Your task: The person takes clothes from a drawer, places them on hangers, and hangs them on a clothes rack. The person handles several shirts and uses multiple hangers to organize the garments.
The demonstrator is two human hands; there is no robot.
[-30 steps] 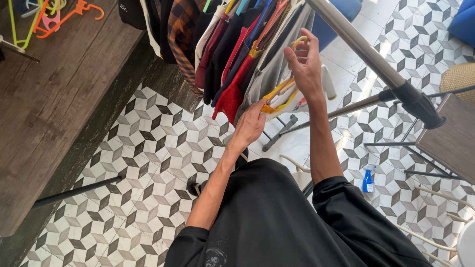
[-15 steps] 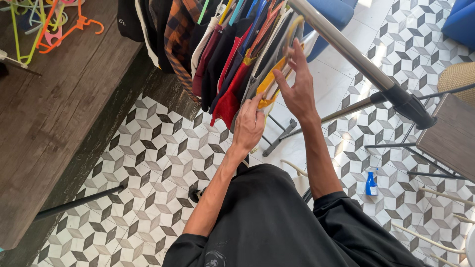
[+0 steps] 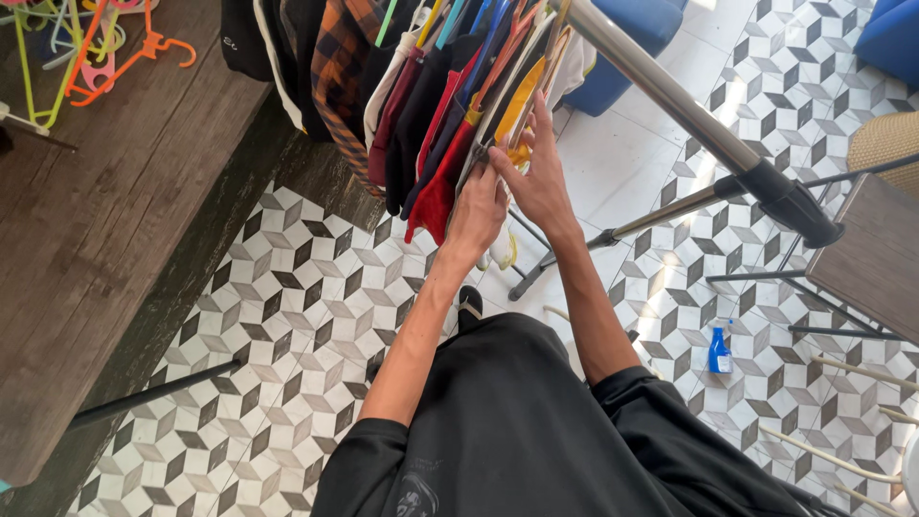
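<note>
A row of hanging garments (image 3: 431,105) on a steel clothes rail (image 3: 670,96) is being pressed together from the near end. The left hand (image 3: 476,213) is being laid against a grey garment (image 3: 479,158), fingers curled onto its edge. The right hand (image 3: 538,182) is being held open and flat, fingers extended, against a yellow-and-white garment (image 3: 536,81). Coloured plastic hangers (image 3: 86,48) are lying on the wooden table (image 3: 105,220).

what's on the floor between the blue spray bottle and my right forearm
In the head view, only bare patterned floor tiles lie between the blue spray bottle and your right forearm.
</note>
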